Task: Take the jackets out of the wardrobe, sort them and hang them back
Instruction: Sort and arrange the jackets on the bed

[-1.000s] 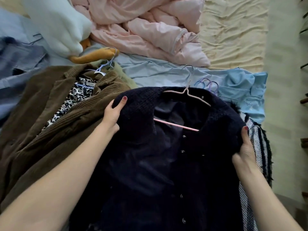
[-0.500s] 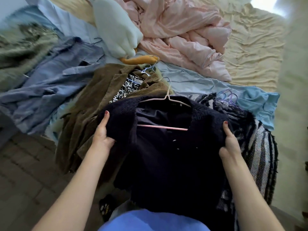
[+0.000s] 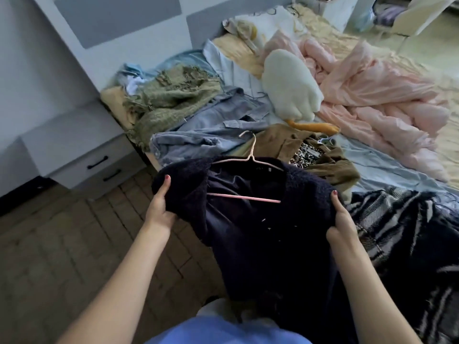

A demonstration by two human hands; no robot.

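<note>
From the head camera, both hands hold a dark navy jacket (image 3: 258,219) on a pink hanger (image 3: 244,167) up at centre: the left hand (image 3: 159,207) grips its left shoulder, the right hand (image 3: 341,219) its right. On the bed (image 3: 323,23) behind, at 12 o'clock, lies a brown corduroy jacket (image 3: 285,142); at 11 a blue denim jacket (image 3: 211,125) and a green knitted one (image 3: 171,100); at 3 a striped jacket (image 3: 397,219). A pink duvet (image 3: 372,95) sits at 1. A drawer unit (image 3: 82,155) stands at 9.
</note>
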